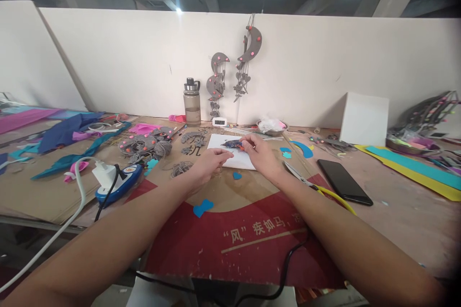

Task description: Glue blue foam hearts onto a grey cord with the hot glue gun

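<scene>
My right hand (260,152) is closed around a small dark-blue glue gun (233,144) with an orange trigger, its nozzle pointing left. Just left of it, my left hand (212,163) pinches its thumb and fingers together; whatever is between them is too small to make out. Both hands are over a white sheet (215,140) on the cardboard-covered table. Nearer to me lie a small blue heart-shaped piece (236,175) and a blue cloud-like cutout (203,207). Beside my right forearm are yellow-handled scissors (333,195) and a blue crescent cutout (303,149).
A black phone (344,181) lies at right. At left are a blue-and-white power strip (120,184) with cords and a heap of grey yarn pieces (146,144). A water bottle (192,103) stands against the white partition (126,62), where grey moon ornaments (253,45) hang.
</scene>
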The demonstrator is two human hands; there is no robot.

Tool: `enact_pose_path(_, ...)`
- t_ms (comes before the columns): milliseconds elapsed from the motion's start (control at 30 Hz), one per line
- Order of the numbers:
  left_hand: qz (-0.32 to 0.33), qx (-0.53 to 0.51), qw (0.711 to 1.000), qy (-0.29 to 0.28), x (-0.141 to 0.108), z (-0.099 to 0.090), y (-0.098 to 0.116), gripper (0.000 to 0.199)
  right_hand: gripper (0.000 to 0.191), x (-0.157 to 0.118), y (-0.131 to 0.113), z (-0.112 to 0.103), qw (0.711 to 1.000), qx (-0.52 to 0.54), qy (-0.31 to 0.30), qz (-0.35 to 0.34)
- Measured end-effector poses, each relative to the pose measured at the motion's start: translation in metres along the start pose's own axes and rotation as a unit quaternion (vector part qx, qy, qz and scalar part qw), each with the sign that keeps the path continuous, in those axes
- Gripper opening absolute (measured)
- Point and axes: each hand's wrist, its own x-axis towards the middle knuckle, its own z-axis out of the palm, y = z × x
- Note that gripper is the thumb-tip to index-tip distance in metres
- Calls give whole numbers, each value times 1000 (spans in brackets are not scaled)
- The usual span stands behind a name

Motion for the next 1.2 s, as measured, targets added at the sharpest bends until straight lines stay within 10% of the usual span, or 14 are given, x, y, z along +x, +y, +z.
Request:
enact_pose_path(367,25,-8,999,-45,-5,1,6,35,16,-5,2,11,997,23,-76,-20)
enact_pose_path(833,37,-42,998,-16,1,-1,2,27,25,0,-5,1,999,14,-21,23)
enact_pose_path(1200,41,-66,997,20,5,-7,3,30,20,-41,-17,-85,980,-185,-52,51)
